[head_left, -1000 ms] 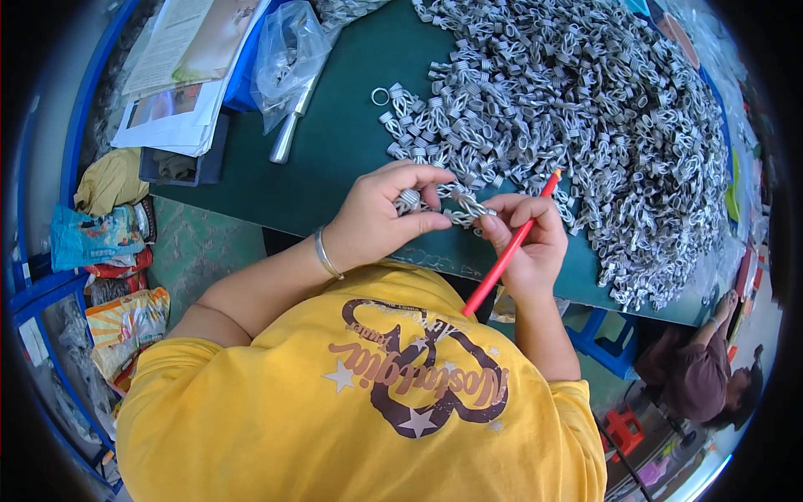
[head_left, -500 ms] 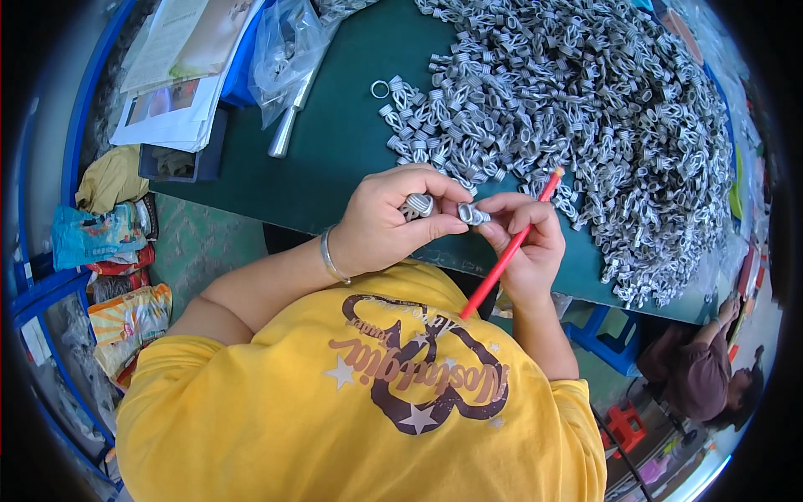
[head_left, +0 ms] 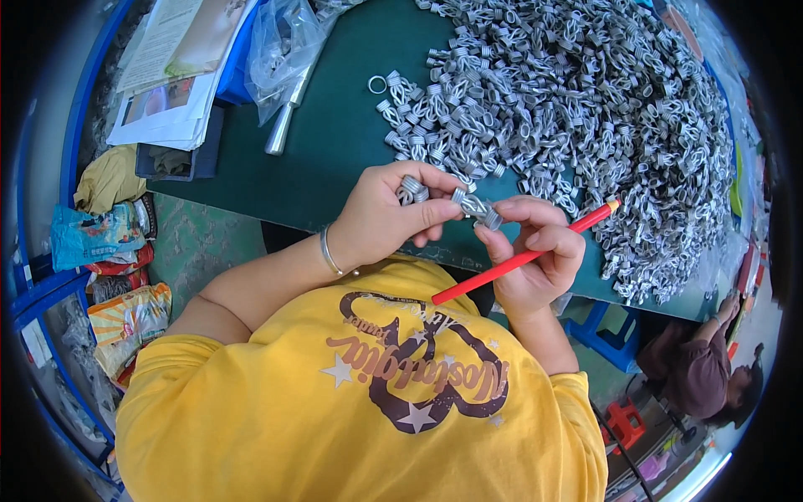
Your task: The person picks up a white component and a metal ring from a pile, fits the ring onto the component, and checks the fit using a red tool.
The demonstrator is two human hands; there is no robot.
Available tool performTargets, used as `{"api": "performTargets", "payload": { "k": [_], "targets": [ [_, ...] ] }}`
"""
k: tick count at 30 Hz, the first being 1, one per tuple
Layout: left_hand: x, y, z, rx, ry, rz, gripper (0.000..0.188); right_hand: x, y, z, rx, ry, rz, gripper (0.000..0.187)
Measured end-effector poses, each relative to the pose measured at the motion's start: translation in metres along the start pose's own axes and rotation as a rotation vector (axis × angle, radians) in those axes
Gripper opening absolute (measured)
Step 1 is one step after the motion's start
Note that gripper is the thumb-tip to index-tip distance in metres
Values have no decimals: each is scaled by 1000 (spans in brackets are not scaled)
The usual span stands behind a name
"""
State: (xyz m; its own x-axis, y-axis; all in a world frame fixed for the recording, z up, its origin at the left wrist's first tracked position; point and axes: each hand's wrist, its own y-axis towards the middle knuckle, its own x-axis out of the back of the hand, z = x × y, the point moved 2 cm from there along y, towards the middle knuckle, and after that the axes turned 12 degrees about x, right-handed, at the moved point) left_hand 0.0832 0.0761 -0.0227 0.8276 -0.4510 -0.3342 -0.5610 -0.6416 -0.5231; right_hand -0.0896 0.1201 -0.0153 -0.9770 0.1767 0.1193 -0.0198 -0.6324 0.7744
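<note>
Over the near edge of the green table, both hands meet at a small grey looped piece with ridged, coil-like ends. My left hand pinches one end of it between thumb and forefinger. A second ridged grey piece is tucked in the same hand, behind the pinching fingertips. At the other end, thumb and forefinger of my right hand close on the looped piece. A red pencil lies slanted through my right fingers, its yellowish end toward the pile.
A wide pile of similar grey pieces covers the table's right side, with a loose ring at its left. Farther left are a silver-handled tool, a plastic bag, papers and a dark bin. A person sits beyond the blue stool.
The looped piece has turned and now shows more of its length between my hands. My right hand has rolled, swinging the pencil flatter, its yellowish end to the right.
</note>
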Motion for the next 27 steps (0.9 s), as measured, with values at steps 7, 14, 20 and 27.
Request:
{"api": "performTargets", "payload": {
  "k": [7,14,20,27],
  "targets": [
    [7,6,4,65,-671,174,20,6,2,-5,-262,-93,119,26],
    [14,3,2,-81,-187,10,12,9,-8,-16,-215,-370,446,29],
    [5,2,-2,-520,580,-228,30,12,-18,-17,-663,134,57,30],
    [-1,2,-7,-595,550,-205,25,14,-1,-8,-849,498,-59,24]
  ]
}}
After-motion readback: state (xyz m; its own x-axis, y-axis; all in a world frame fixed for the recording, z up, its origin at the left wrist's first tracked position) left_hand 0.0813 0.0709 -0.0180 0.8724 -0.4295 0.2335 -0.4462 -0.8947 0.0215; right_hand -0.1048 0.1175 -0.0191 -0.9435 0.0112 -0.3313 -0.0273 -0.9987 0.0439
